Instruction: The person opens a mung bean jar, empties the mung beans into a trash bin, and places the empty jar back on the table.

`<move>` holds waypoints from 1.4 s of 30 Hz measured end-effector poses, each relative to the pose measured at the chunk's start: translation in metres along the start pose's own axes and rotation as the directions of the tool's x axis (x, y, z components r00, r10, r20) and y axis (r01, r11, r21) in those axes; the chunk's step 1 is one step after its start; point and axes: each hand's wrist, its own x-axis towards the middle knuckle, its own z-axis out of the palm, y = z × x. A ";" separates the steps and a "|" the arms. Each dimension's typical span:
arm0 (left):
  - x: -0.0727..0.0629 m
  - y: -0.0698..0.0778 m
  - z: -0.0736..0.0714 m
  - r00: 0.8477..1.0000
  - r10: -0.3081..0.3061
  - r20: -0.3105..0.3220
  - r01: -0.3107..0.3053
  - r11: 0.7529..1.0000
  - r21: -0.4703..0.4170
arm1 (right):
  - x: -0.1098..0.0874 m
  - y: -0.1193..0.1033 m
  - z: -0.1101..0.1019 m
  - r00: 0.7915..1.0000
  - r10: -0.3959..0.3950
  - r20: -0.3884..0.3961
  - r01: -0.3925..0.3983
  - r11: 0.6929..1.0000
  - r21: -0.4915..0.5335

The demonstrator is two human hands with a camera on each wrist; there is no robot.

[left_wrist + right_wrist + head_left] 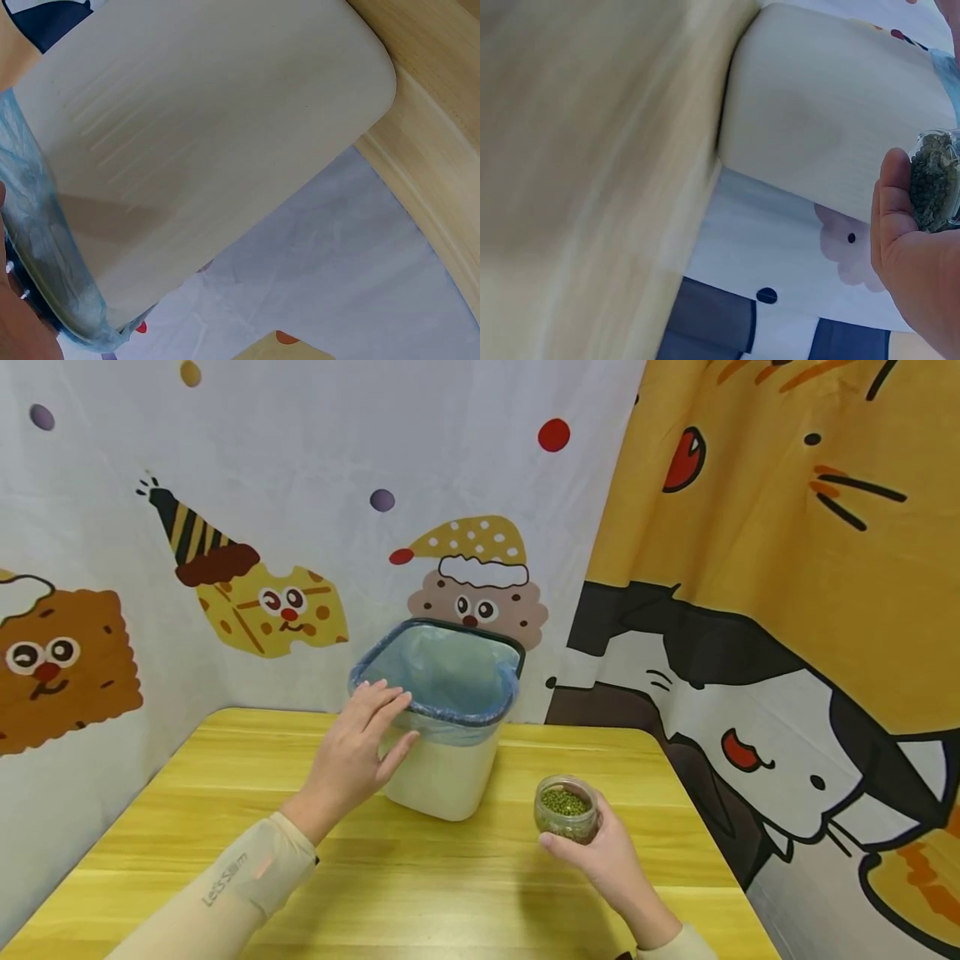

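The right hand has its fingers grasping a small round clear-glass jar of small green beans, raised above the yellow wood-grain desk. To its left stands an off-white plastic bin, lined with a translucent blue bag. The left hand, fingers extended and grasping nothing, is at the bin's near-left rim; contact cannot be confirmed.
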 end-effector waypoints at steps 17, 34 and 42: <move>0.001 -0.001 -0.010 0.995 -0.016 0.099 0.018 1.000 -0.014 | 0.046 -0.097 -0.047 0.989 -0.144 -0.020 0.134 0.956 -0.260; 0.002 -0.003 -0.014 0.994 -0.002 0.113 0.003 1.000 -0.007 | 0.124 -0.211 -0.046 0.970 -0.241 0.035 0.225 0.832 -0.507; 0.002 -0.002 -0.013 0.994 0.002 0.106 -0.001 1.000 -0.010 | 0.151 -0.231 -0.023 0.955 -0.277 0.101 0.280 0.747 -0.603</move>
